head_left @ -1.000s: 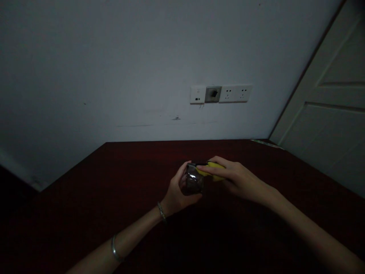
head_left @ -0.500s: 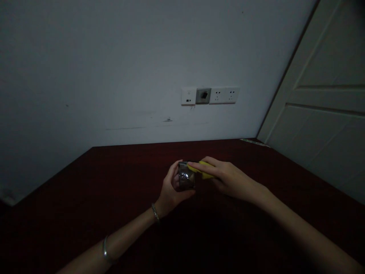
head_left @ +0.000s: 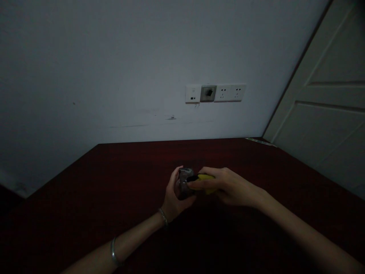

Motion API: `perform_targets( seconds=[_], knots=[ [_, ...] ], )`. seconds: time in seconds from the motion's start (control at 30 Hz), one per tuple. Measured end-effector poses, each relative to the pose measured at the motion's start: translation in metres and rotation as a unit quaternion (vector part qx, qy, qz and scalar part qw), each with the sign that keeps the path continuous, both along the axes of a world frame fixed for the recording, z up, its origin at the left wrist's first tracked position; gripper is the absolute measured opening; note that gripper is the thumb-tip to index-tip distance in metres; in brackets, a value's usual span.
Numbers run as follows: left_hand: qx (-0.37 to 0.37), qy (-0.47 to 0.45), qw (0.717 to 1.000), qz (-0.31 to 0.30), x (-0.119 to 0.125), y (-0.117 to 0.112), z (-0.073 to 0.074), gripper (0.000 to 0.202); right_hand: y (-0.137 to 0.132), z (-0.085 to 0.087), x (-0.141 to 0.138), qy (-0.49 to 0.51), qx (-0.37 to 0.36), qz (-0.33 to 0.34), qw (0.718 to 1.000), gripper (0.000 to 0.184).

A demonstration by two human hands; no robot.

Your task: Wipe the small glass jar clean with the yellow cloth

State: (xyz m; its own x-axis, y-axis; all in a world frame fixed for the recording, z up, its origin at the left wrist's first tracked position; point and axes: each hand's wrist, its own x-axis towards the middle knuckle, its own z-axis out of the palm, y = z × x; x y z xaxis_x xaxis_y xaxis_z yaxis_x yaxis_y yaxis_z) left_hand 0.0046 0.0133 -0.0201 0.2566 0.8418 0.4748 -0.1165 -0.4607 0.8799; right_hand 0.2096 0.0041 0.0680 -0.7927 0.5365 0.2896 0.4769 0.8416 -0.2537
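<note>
My left hand (head_left: pixel 174 202) is closed around the left side of a small, dark, see-through container (head_left: pixel 185 174) with shiny sides, its thumb underneath. In my right hand (head_left: pixel 232 187) is a yellow cloth-like piece (head_left: pixel 206 177) with a dark edge; whether it is cloth or sponge I cannot tell. The right fingertips press that piece against the container's right front side. Both hands are held over the dark red tabletop (head_left: pixel 137 167). Dim light hides the container's contents and lower edge.
Behind the table stands a pale wall (head_left: pixel 128 68) with a row of sockets (head_left: pixel 229 93) and a grey switch plate (head_left: pixel 208 93). A panelled white door (head_left: pixel 327 114) rises at the right. A thin patterned strip (head_left: pixel 261 142) lies at the far right corner.
The right hand with the yellow piece has slid down from the container's top rim to its front side. The container has tilted and sits slightly lower. The view has shifted slightly.
</note>
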Motion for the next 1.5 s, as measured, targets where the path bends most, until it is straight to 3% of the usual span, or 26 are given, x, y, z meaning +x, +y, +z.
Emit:
perform_targets(
  seconds=[0.17, 0.53, 0.8, 0.97, 1.13, 1.3, 1.5],
  knots=[
    [-0.030, -0.003, 0.999, -0.012, -0.001, 0.002, -0.008, 0.085, 0.004, -0.006, 0.001, -0.020, 0.027, -0.021, 0.999, 0.071],
    [-0.030, 0.008, 0.999, -0.027, -0.002, 0.003, -0.014, 0.085, 0.013, -0.015, 0.004, -0.006, 0.009, -0.086, 0.996, 0.081],
    [-0.046, 0.002, 0.997, -0.055, -0.002, 0.004, -0.017, 0.085, -0.001, 0.003, -0.001, -0.036, -0.044, 0.006, 0.998, 0.072],
    [-0.041, 0.004, 0.998, -0.052, -0.002, 0.007, -0.022, 0.086, 0.003, -0.002, 0.000, -0.035, -0.041, -0.026, 0.998, 0.073],
    [-0.002, 0.014, 0.996, -0.089, -0.004, 0.008, -0.026, 0.088, 0.018, -0.009, 0.007, -0.035, -0.062, -0.080, 0.994, 0.080],
    [0.005, 0.021, 0.995, -0.093, -0.005, 0.007, -0.027, 0.088, 0.022, -0.012, 0.010, -0.022, -0.068, -0.072, 0.995, 0.081],
    [-0.030, 0.017, 0.995, -0.095, -0.005, 0.007, -0.030, 0.087, 0.025, -0.015, 0.017, 0.078, -0.029, -0.120, 0.989, 0.073]
  ],
)
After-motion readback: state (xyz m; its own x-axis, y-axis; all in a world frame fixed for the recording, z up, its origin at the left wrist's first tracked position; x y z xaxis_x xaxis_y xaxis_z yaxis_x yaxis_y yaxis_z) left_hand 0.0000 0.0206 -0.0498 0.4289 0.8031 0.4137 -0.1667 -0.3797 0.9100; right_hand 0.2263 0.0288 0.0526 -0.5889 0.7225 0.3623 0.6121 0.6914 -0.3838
